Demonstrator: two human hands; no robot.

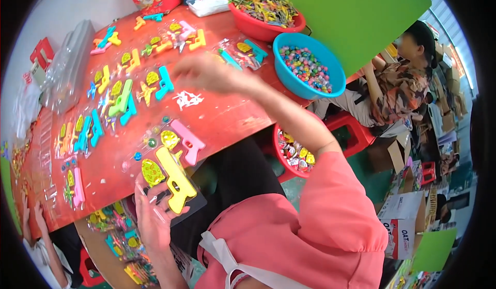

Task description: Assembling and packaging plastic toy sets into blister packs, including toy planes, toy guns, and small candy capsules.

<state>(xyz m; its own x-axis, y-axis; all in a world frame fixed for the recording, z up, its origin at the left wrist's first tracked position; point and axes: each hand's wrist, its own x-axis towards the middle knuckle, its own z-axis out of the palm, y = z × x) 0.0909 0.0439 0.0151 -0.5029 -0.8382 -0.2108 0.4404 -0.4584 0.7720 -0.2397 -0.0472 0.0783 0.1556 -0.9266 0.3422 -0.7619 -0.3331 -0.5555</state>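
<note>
Toy Pistol Tray Held Low, Right Hand Out Over the Table

Nearest: a clear plastic tray [199, 202] is held by the left hand [155, 227], its fingers curled around the near edge. On it, in front of the person's lap at the table's edge, a yellow toy pistol [178, 172] is carried, with a yellow-green oval piece [152, 171] just beside it. The tray is probably best kept level and gripped lightly by its rim, so that nothing is tipped out or bent; small parts are best taken singly.

The yellow pistol's muzzle is pointed up-left, away from the person; its long axis is slanted from upper left to lower right, grip end nearest.

Beyond, a pink toy pistol [188, 143] is laid at a similar slant on the red table [227, 118]. Farther, small white pieces [187, 100] are heaped. The right hand [209, 74] is extended near a blue toy pistol [165, 82]; its fingers are blurred, and whether anything is grasped cannot be told.

Far right, beads are held in a blue basin [289, 84].
</note>
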